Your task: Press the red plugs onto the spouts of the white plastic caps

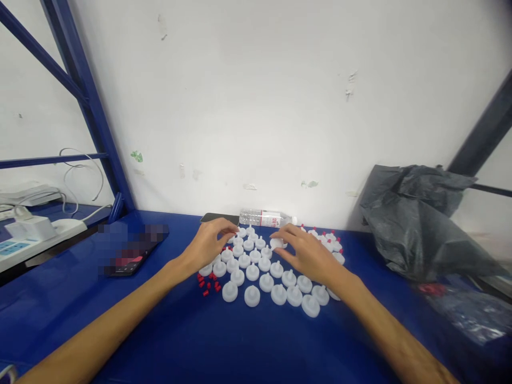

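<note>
Many white plastic nozzle caps (252,272) stand on the blue table, their narrow spouts pointing up. My right hand (308,248) holds one white nozzle cap (277,244) tilted between thumb and fingers, above the group. At the back left of the group, my left hand (208,245) has thumb and fingers brought together beside a standing cap (241,232); what is between the fingertips is too small to make out. Small loose red tips (205,293) lie left of the caps, partly below my left hand. Beyond my right hand, several caps carry red tips (338,240).
A clear plastic bottle (268,217) lies behind the caps by the wall, with a dark flat object (220,217) beside it. A phone (136,256) and a power strip (60,240) are to the left. A grey plastic bag (416,224) stands at the right.
</note>
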Tool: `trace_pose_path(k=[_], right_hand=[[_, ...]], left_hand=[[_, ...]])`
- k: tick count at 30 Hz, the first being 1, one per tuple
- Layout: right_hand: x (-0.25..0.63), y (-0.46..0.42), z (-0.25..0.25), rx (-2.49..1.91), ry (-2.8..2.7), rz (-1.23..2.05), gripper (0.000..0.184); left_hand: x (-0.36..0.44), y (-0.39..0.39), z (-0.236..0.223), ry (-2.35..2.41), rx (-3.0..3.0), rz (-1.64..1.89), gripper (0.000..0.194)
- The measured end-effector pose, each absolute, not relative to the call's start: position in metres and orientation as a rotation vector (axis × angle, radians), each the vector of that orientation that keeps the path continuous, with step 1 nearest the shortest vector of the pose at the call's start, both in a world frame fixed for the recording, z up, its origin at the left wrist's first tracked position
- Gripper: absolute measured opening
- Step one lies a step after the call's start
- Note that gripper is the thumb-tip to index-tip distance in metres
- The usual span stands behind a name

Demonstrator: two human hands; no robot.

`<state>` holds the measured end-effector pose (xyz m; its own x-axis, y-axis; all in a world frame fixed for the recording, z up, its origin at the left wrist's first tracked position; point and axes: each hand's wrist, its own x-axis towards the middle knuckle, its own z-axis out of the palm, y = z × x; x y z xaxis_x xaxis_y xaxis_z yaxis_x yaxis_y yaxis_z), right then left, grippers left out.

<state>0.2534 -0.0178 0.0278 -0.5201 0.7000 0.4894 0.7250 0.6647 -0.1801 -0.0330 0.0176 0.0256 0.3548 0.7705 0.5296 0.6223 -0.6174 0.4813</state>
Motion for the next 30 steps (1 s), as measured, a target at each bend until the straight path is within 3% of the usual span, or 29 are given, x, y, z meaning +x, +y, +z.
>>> trace_pose_path(k=[14,24,30], right_hand=[[0.224,-0.038,0.029,-1.199,-2.313,0.043,0.027],[0.231,-0.03,0.018,-1.163,-2.374,-0.068,0.037],[0.226,-0.031,0.021,-1.0,-2.281,-0.269,0.031]], left_hand=[[0.001,-0.018,0.013,0.744,2.463,1.27,0.012],[-0.004,-0.009,0.005,0.873,2.569,1.279,0.015],[-0.005,-0.007,0.003,0.941,2.658,1.272,0.019]])
